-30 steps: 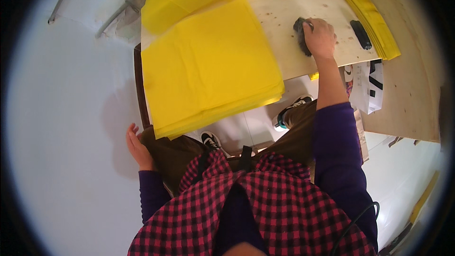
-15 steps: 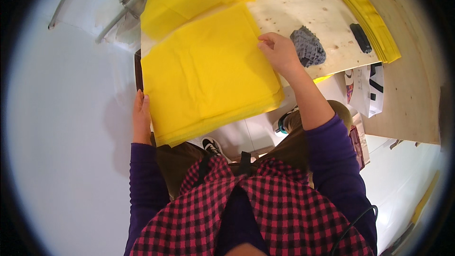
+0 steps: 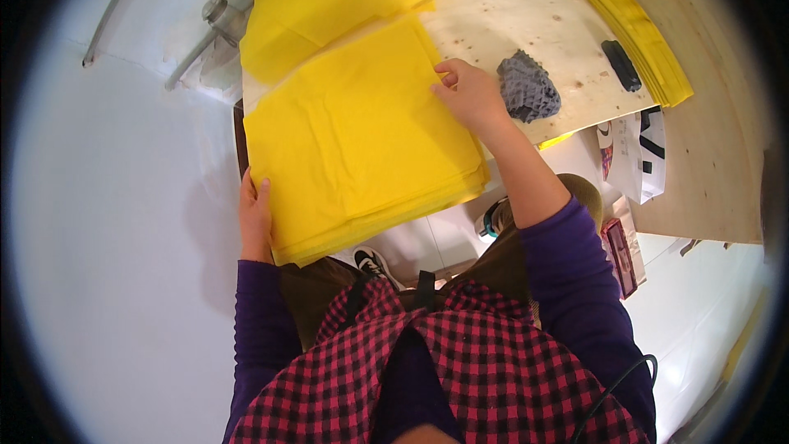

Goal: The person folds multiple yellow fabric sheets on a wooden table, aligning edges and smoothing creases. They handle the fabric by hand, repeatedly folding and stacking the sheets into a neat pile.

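A stack of thin yellow fabric-like sheets (image 3: 362,140) lies on the wooden table, its near end hanging past the table edge toward me. Along its left edge is my left hand (image 3: 256,218), thumb over the top and fingers at the side, holding that edge. My right hand (image 3: 472,99) has thumb and forefinger closed at the right edge, pinching the upper sheets. Beyond the stack is a second spread of yellow sheets (image 3: 337,8). Just right of my right hand sits a crumpled grey textured lump (image 3: 528,87).
A folded yellow bundle (image 3: 633,33) and a small black object (image 3: 621,66) lie at the right on the pale wooden table (image 3: 485,20). Below its edge hangs a white printed bag (image 3: 641,156). A grey pipe (image 3: 193,57) runs by the white wall at the left.
The stack and both hands have shifted slightly: my right hand a little left, my left hand a little nearer and to the right. Both stay at the stack's edges.
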Motion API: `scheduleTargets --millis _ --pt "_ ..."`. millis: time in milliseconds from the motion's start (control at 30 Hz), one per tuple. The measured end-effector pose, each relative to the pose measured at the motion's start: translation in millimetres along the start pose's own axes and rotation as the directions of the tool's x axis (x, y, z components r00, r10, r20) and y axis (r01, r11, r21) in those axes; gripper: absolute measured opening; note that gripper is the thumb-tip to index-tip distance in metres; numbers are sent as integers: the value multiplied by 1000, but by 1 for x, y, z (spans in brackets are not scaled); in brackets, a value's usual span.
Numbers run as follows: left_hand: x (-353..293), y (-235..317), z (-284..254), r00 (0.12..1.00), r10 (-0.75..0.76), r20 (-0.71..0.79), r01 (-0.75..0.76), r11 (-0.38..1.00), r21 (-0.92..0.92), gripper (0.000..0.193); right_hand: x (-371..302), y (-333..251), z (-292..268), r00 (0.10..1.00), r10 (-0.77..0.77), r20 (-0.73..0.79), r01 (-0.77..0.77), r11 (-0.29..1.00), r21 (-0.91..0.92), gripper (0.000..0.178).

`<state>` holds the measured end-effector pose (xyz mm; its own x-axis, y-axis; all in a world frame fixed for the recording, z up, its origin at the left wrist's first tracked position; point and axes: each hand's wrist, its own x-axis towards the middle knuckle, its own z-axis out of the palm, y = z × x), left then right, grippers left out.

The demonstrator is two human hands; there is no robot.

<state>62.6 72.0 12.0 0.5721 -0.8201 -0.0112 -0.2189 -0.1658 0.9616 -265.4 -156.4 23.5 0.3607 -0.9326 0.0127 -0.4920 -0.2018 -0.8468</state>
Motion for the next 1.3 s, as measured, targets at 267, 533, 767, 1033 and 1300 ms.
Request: scheduleTargets --millis 267,533,767,1033,1300 --pt "-2 4 5 997 -56 -53 57 998 24 48 0 -7 7 998 -31 -51 25 993 -115 39" --pt "0 3 5 999 -29 -33 30 999 23 51 2 -2 8 992 -50 -113 41 996 -80 40" --pt "-3 6 8 998 -52 -38 52 999 4 55 3 5 2 997 -15 -81 11 999 -48 43" --pt "-2 8 2 981 -173 -84 168 984 -67 54 8 15 11 997 57 -44 -46 975 217 70" --pt "4 3 -10 963 -265 42 263 903 -339 47 -5 2 17 993 23 120 -68 920 386 80"
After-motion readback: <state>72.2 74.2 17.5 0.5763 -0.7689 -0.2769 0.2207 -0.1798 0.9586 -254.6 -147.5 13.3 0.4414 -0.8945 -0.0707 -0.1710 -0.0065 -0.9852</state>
